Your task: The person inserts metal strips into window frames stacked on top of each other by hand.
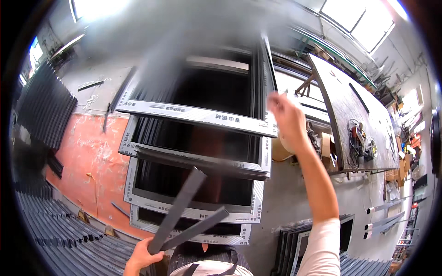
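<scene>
My left hand (141, 255), low in the head view, is closed round the lower ends of two dark grey strips. The longer strip (178, 210) slants up and right, and the shorter strip (199, 226) fans out beside it. In front of me stand several dark window frames one behind another, with printed film on their faces; the foremost big frame (198, 212) lies behind the strips. My right hand (286, 114) is raised at the right side of a farther frame (193, 112). Its fingers are smeared by motion, and whether they touch the frame cannot be made out.
At the right a workbench (363, 115) carries a corded power tool (357, 135). Long dark profiles (60, 234) are stacked at the lower left, beside an orange-red floor patch (87, 161). More frames (292, 248) lean at the lower right. Haze blurs the upper middle.
</scene>
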`<state>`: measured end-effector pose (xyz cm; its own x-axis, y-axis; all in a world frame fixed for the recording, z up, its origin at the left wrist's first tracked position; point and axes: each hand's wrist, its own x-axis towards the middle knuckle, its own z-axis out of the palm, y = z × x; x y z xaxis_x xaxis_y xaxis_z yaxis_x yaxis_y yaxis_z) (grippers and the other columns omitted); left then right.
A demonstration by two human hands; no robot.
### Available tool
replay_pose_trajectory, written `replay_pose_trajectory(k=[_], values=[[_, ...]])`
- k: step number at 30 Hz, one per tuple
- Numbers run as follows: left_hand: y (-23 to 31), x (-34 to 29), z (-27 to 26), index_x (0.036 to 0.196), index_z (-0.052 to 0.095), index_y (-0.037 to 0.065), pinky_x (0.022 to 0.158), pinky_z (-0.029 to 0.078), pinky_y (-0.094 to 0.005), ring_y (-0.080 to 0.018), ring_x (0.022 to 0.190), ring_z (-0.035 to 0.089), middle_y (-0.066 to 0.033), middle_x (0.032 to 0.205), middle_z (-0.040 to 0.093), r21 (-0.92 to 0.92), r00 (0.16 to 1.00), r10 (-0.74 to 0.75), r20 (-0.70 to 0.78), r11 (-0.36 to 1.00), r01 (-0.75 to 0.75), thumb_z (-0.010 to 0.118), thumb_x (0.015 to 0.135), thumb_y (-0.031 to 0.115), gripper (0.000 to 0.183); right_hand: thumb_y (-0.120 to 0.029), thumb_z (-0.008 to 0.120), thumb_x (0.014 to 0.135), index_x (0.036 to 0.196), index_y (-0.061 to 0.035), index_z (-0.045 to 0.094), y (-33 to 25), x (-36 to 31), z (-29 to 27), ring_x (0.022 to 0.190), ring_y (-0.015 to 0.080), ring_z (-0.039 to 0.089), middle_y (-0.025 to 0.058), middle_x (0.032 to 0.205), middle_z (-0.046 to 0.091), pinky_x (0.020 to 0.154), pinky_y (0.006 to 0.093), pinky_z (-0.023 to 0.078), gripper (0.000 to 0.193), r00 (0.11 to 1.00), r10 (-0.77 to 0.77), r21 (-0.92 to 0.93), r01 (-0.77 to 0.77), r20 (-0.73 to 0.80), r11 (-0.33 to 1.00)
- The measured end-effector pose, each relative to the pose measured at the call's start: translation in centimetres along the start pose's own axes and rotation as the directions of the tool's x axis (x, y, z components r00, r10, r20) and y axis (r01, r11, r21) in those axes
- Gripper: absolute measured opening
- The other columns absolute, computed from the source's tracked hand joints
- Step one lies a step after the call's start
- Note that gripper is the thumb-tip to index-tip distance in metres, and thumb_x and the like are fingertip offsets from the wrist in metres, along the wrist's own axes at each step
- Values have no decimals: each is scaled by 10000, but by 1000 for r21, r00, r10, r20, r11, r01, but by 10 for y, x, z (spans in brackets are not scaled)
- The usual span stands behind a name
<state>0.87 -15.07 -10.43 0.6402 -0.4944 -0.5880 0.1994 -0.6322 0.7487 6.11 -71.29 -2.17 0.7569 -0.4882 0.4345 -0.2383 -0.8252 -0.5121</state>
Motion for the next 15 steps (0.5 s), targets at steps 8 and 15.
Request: replay_pose_trajectory(k=[8, 15], values=[[10, 0, -13, 1221, 588, -51, 795, 528, -314, -161, 887, 647, -84, 980, 669, -598, 987, -12, -158, 797, -86, 808, 720, 141, 579, -452, 633, 911, 1141, 17, 677, 213, 138, 106, 1039, 406, 673, 256, 1104, 689, 922, 480, 507, 525, 886, 458, -276, -423, 75, 863], [43, 13, -21, 1154, 611, -70, 790, 530, -335, -192, 847, 648, -95, 944, 666, -637, 967, 81, -241, 739, -220, 777, 751, 152, 490, -315, 660, 886, 1152, -7, 543, 48, -37, -22, 954, 422, 647, 241, 1032, 666, 842, 496, 508, 423, 918, 314, -444, -183, 243, 877]])
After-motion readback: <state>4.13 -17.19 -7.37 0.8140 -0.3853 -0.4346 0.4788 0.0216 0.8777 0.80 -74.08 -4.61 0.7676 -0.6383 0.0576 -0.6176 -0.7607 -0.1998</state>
